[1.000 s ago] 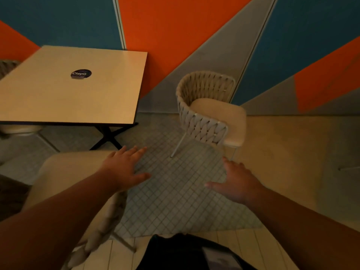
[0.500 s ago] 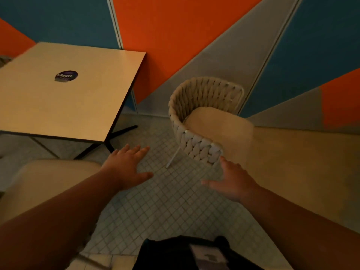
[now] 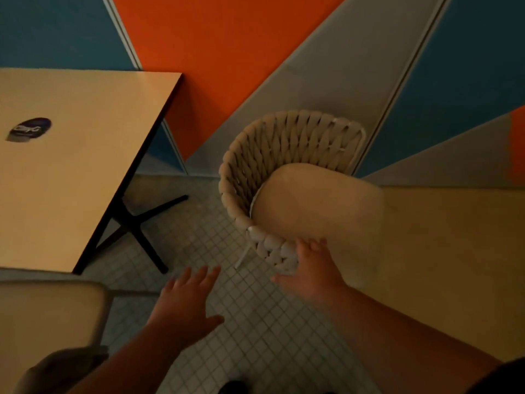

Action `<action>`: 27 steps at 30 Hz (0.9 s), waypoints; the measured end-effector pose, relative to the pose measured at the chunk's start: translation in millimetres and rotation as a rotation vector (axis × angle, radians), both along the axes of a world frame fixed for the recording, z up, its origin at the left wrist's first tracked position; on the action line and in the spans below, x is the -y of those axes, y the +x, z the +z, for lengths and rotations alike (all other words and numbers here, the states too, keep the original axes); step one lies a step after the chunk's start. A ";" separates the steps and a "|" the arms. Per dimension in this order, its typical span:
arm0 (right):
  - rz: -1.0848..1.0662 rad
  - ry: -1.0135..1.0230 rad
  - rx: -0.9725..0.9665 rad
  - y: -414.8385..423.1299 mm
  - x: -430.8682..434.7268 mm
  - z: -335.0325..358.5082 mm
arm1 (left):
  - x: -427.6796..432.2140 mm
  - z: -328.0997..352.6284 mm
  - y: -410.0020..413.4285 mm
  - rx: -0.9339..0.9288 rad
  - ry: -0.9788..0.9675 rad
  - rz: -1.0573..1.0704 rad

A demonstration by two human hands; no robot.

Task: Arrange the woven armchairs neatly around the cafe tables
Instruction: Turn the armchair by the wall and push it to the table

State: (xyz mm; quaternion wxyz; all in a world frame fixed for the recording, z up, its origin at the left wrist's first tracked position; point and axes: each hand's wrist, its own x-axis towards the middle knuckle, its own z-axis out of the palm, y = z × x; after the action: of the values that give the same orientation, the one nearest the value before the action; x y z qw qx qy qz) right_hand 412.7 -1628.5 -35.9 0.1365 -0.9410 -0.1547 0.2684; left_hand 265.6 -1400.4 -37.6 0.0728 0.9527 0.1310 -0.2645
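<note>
I am holding my left hand [image 3: 184, 302] and right hand [image 3: 309, 274] wide and empty. The woven armchair [image 3: 284, 172] is standing apart from the table [image 3: 85, 166], not yet arranged.

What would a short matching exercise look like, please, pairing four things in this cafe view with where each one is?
Things:
1. woven armchair
2. round sticker
3. left hand
4. right hand

Places:
A. on the table
B. at the armchair's near woven arm
C. spread above the tiled floor, holding nothing
D. by the painted wall, right of the table

Pairs: 1-D, 2-A, 3-C, 4-B
</note>
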 end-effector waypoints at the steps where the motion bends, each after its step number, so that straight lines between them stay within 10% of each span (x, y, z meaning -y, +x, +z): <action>1: 0.009 -0.011 0.012 13.7 -13.1 -5.0 | -10.1 -5.3 23.9 0.009 0.034 -0.026; 9: -0.026 -0.091 -0.068 71.6 -71.5 -70.5 | -69.8 -27.3 199.3 0.183 0.261 -0.316; 17: 0.002 -0.048 0.101 73.9 -68.1 -81.9 | -83.4 -59.2 291.7 -0.068 0.455 -0.839; 27: 0.070 0.059 0.131 69.5 -55.9 -82.0 | -71.0 -55.2 271.2 -0.036 0.414 -0.648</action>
State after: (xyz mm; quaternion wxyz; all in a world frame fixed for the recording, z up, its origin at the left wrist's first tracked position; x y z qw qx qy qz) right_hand 482.2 -1572.6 -117.9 0.1445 -0.9460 -0.2041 0.2062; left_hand 536.8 -1329.5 -92.9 -0.2106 0.9344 -0.1251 -0.2586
